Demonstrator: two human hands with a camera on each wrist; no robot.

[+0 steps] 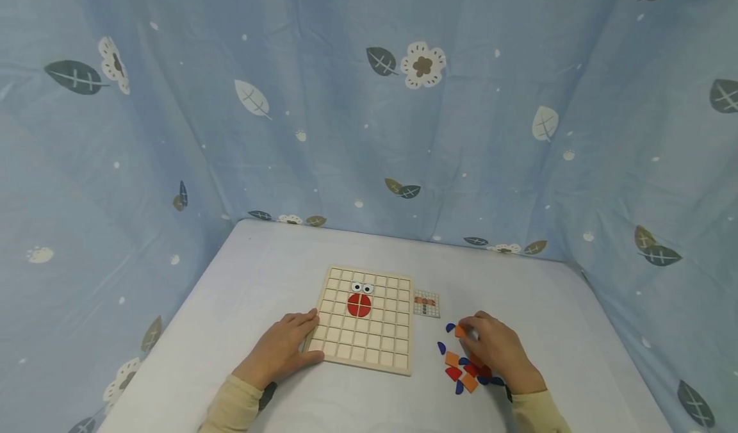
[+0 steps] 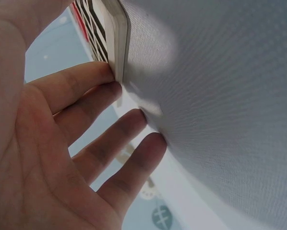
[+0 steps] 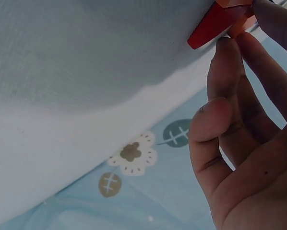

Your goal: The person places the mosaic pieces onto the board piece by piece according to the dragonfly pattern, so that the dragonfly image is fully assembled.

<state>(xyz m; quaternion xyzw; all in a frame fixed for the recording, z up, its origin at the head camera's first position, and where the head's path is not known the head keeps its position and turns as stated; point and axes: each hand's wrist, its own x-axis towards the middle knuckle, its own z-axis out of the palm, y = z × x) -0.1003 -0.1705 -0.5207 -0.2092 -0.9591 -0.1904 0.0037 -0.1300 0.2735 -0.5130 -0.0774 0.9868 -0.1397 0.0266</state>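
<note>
White tabletop (image 1: 277, 260): spreads across the lower frame, smooth cloth, its far edge meeting the drapery.
Blue curtain (image 1: 334, 164): fills the upper frame and both sides, printed with leaves, flowers and dots; pale lettering near the top edge.
Grid board (image 1: 373, 341): lower centre, bearing a red disc (image 1: 354, 300) and two eye pieces (image 1: 357, 287).
Pattern card (image 1: 426, 311): just right of the board.
Loose pieces (image 1: 452, 359): red, orange and blue, lower right.
Left hand (image 1: 279, 346): fingers relaxed, touching the board's left edge.
Right hand (image 1: 500, 350): pinches an orange piece (image 1: 459, 332) above the lower-right scatter.
</note>
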